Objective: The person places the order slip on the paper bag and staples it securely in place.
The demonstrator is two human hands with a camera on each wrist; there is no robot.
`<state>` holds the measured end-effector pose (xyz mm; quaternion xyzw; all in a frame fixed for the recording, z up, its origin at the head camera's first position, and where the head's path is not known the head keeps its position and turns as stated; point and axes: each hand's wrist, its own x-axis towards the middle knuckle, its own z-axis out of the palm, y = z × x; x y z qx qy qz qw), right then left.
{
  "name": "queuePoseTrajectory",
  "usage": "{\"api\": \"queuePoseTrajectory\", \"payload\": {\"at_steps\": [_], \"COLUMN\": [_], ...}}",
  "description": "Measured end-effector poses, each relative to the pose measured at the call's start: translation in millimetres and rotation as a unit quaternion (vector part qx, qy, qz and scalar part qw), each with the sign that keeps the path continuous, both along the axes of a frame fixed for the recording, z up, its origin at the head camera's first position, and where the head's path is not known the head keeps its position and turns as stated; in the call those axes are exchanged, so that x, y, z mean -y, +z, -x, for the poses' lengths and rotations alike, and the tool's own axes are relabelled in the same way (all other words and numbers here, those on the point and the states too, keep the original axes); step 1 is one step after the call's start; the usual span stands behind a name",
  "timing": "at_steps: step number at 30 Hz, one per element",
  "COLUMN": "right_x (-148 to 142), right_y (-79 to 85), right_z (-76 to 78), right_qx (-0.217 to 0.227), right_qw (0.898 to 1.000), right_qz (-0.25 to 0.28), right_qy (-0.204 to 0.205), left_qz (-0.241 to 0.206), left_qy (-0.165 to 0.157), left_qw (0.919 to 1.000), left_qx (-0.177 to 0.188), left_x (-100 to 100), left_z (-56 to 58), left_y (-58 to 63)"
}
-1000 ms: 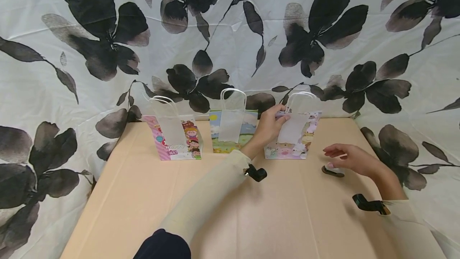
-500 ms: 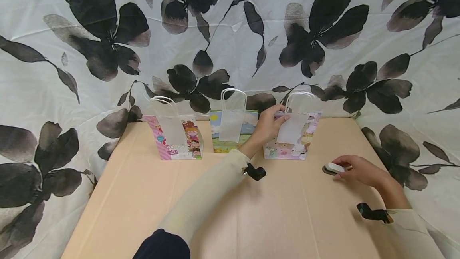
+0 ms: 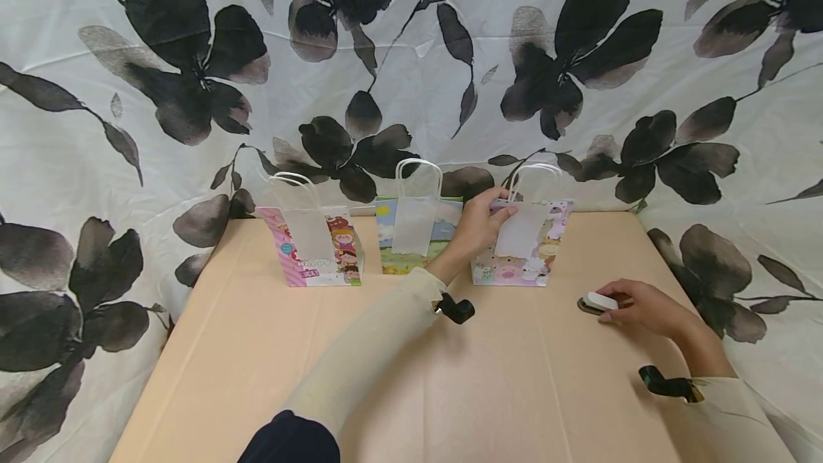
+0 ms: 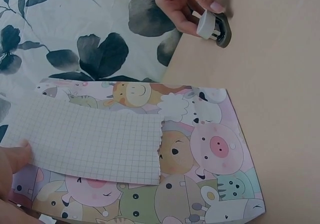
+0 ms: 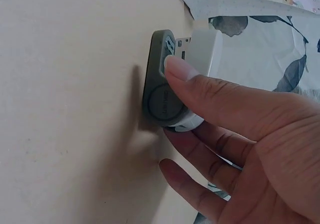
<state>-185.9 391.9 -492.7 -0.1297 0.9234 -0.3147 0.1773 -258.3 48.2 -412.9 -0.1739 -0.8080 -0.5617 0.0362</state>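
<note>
My left hand (image 3: 477,226) pinches the top edge of an animal-print paper gift bag (image 3: 558,241) together with a torn slip of grid paper (image 4: 100,139). In the left wrist view, the thumb presses the slip against the bag's front; the fingers behind are mostly hidden. To the right of the bag, my right hand (image 3: 649,311) holds a mini stapler (image 5: 165,102) with a white top and a dark grey base. The right wrist view shows the thumb on the base beside the metal plate, and the stapler's jaws stand apart.
A pink cartoon gift bag (image 3: 347,252) and a meadow-print gift bag (image 3: 386,238) stand to the left, each with white handles and a paper slip in front. Behind the tan tabletop (image 3: 489,391) hangs a floral cloth (image 3: 450,91).
My right hand has come down and taken hold of the stapler, which lay on the table near it. The left hand stays on the bag and slip.
</note>
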Motion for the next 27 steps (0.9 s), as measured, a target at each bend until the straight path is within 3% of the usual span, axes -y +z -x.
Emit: {"api": "queuePoseTrajectory", "payload": {"at_steps": [8,17,22,27], "right_x": [-1.6,-1.8,-1.6,2.1], "right_y": [3.1,7.6,15.1,27.5], "right_z": [0.7,5.1,7.0,11.0], "right_qx": [0.014,-0.016,-0.030,-0.043], "right_qw": [1.000,1.000,0.997,0.987], "right_qz": [-0.002,0.008,0.070,0.151], "right_qy": [-0.002,0.004,-0.003,-0.023], "left_qz": [0.007,0.007,0.007,0.003], "left_qy": [-0.002,-0.005,-0.008,-0.008], "left_qw": [1.0000,1.0000,0.9999,1.0000], "left_qx": [-0.004,-0.005,-0.007,-0.003], "left_x": [0.2,0.9,0.6,0.7], "left_z": [-1.0,-0.6,0.0,0.0], "left_y": [0.2,-0.1,-0.9,-0.2]}}
